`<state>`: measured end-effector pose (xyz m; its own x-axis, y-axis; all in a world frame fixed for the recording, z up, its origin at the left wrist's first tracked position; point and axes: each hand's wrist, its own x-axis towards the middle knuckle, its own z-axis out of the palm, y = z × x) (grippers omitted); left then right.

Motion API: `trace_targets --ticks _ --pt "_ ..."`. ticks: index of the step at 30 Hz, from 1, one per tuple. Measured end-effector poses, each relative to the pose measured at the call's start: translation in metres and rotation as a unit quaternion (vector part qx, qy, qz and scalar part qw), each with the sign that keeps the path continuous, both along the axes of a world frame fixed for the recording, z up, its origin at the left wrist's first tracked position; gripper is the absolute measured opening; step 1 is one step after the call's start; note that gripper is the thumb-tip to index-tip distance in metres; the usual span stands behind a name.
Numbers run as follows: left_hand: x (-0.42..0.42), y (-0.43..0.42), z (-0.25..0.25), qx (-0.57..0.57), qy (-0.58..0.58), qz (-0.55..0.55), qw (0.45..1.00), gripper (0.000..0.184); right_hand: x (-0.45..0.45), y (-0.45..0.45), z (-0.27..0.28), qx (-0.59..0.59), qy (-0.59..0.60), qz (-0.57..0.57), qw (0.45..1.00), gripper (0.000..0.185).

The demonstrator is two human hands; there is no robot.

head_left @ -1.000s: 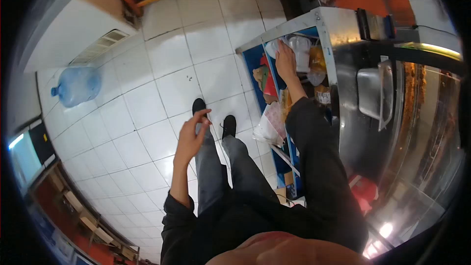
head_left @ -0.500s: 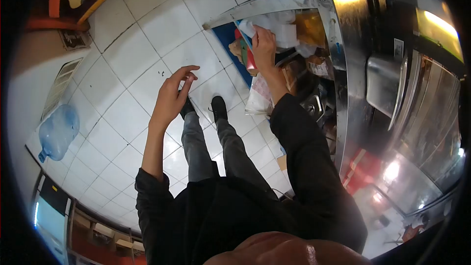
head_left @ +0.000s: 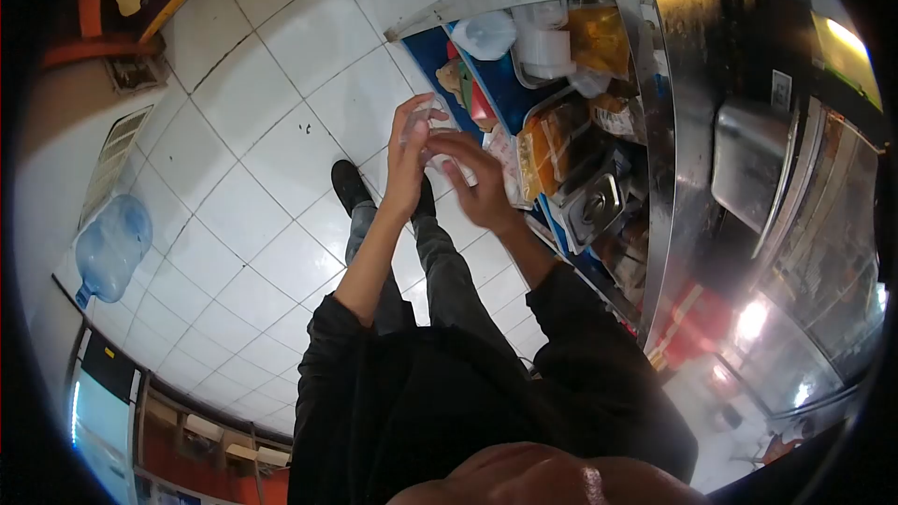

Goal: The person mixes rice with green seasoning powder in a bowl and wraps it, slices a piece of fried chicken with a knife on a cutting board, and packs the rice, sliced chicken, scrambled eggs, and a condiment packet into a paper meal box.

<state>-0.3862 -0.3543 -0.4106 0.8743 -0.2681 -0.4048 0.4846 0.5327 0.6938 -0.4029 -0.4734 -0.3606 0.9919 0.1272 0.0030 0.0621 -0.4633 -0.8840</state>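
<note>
My left hand [head_left: 405, 161] and my right hand [head_left: 475, 182] are together over the floor, just left of a blue shelf [head_left: 513, 98]. Between their curled fingers is a small clear plastic piece [head_left: 432, 116]; its exact kind is hard to make out. Nearest my right hand on the shelf are papers with red print [head_left: 505, 161] and a bag of orange-brown food [head_left: 550, 145]. Higher up sit a round translucent container [head_left: 486, 36] and white plastic tubs [head_left: 544, 51].
A steel counter frame [head_left: 669, 131] borders the shelf on the right. Also on the shelf are a metal lid [head_left: 596, 209] and an amber bag [head_left: 601, 40]. A blue water jug [head_left: 114, 248] lies on the tiled floor [head_left: 281, 150] at left.
My right hand has come down and left, out of the shelf, with a clear plastic piece. My left hand has moved right to meet it, and its fingers are now on the piece too.
</note>
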Motion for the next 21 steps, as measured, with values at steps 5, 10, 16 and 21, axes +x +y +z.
trace_targets --ticks 5,10,16,21 --pt "-0.011 0.029 -0.018 0.038 0.081 -0.047 0.995 0.068 0.059 -0.095 -0.022 -0.188 -0.073 -0.219 0.955 0.017" --pt "-0.014 0.057 -0.028 0.071 0.095 0.004 0.993 0.071 0.080 -0.185 -0.081 -0.378 -0.086 -0.164 0.907 0.041" --pt "-0.016 0.059 -0.029 0.092 0.102 0.026 0.990 0.073 0.073 -0.185 -0.082 -0.274 0.012 -0.203 0.940 0.061" --pt "-0.018 0.051 -0.029 0.089 0.098 -0.004 0.991 0.074 0.066 -0.182 -0.100 -0.145 -0.024 -0.273 0.951 0.075"
